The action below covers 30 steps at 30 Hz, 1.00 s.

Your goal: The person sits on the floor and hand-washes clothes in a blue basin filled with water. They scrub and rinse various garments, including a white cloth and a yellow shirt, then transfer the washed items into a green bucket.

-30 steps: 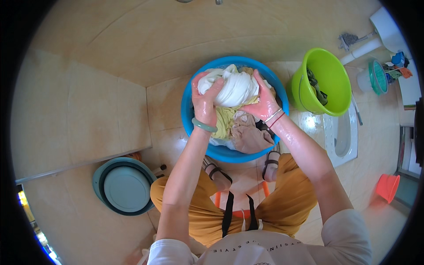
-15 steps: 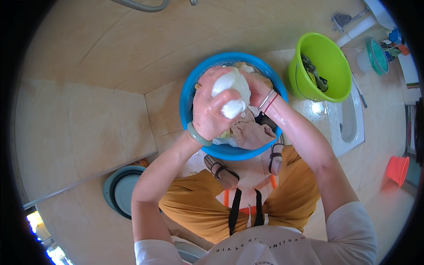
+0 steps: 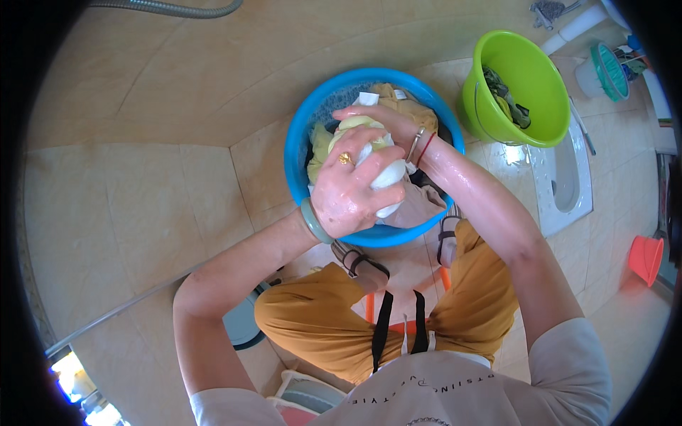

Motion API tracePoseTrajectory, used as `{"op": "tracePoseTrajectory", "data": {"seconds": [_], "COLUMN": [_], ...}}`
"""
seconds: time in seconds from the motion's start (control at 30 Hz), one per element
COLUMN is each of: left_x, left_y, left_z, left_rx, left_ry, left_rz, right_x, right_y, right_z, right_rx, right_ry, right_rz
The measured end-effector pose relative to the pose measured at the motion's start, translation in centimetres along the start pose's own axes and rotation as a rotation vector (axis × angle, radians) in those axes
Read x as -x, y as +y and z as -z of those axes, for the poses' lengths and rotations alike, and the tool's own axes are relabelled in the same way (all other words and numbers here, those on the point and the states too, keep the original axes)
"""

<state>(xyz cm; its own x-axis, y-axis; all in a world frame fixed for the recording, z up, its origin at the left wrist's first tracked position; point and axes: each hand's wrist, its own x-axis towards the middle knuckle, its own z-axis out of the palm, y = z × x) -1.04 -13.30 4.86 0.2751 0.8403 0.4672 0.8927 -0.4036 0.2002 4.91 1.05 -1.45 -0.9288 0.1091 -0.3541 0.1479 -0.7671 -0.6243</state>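
Observation:
Over the blue basin (image 3: 297, 160), both my hands squeeze a wet white and pale-yellow cloth (image 3: 389, 177) into a bundle. My left hand (image 3: 348, 195), with a gold ring and a pale green bangle, wraps over its near side, white folds bulging between the fingers. My right hand (image 3: 387, 122) presses against its far right side; part of its fingers is hidden behind the cloth. Inside the basin lie a tan garment (image 3: 412, 110), a pinkish-beige one (image 3: 419, 209), pale-yellow fabric (image 3: 320, 145) and sudsy water.
A lime-green bucket (image 3: 486, 117) with dark clothes stands right of the basin, beside a white squat toilet (image 3: 584, 195). Farther right is a small red bucket (image 3: 645, 260). A grey-blue basin (image 3: 245, 323) sits behind my left arm. Tiled wall rises at the far side.
The bundle has come lower and turned in my hands, showing pale-yellow folds. My left hand has rolled over so its back faces up, and the left elbow has swung outward.

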Motion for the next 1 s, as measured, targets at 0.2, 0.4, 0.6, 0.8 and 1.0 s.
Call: {"op": "tracePoseTrajectory", "data": {"seconds": [0.2,0.4,0.6,0.8,1.0], "left_x": [0.8,1.7,2.3,3.7,4.2], "left_y": [0.7,0.7,0.1,0.3,-0.1], "left_z": [-1.1,-2.8,-5.3,-7.6,-9.7], "left_rx": [-0.010,-0.052,-0.120,-0.238,-0.288], "left_ry": [-0.045,-0.098,-0.166,-0.267,-0.333], "left_rz": [-0.108,-0.187,-0.297,-0.333,-0.348], "right_x": [-1.3,-1.9,-2.5,-1.8,-1.6], "right_y": [0.7,1.4,1.7,2.8,2.6], "right_z": [0.9,0.6,0.8,0.1,-0.6], "right_rx": [0.207,0.588,0.963,1.150,1.304], "right_ry": [0.038,0.172,0.342,0.425,0.430], "right_rz": [-0.028,0.124,0.127,0.224,0.145]}}
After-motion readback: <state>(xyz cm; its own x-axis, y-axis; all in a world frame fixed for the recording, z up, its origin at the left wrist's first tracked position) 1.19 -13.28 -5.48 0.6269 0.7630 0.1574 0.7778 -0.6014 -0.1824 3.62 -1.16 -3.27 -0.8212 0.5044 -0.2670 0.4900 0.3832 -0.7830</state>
